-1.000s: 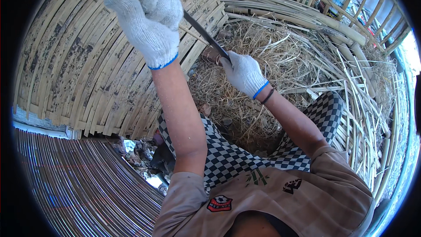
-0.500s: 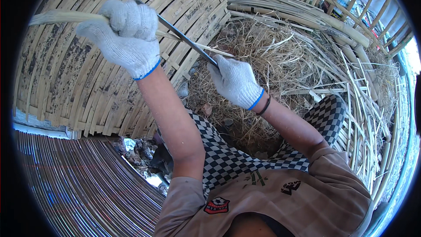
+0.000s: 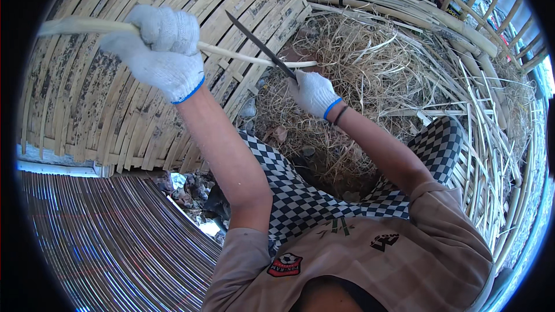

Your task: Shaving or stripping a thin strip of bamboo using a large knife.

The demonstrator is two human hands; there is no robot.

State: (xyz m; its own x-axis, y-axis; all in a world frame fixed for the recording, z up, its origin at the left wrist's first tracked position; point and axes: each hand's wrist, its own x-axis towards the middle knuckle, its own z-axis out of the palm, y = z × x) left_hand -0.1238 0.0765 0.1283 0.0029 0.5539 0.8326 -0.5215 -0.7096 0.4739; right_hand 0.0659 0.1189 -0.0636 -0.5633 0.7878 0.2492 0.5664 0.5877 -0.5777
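Pale split bamboo strip (image 3: pixel 243 55) ran between both hands: the gloved left hand (image 3: pixel 159 52) was fisted round it, the gloved right hand (image 3: pixel 313 92) clenched a dark long-bladed knife (image 3: pixel 260 46) crossing it. A slip could likely drive the blade toward the left forearm, judging by the angle.

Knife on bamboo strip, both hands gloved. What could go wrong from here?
1. The knife crosses the bamboo strip right beside the right hand; a slip could cut through the thin glove.
2. The left hand grips the strip with the blade angled its way; a jump could reach it.
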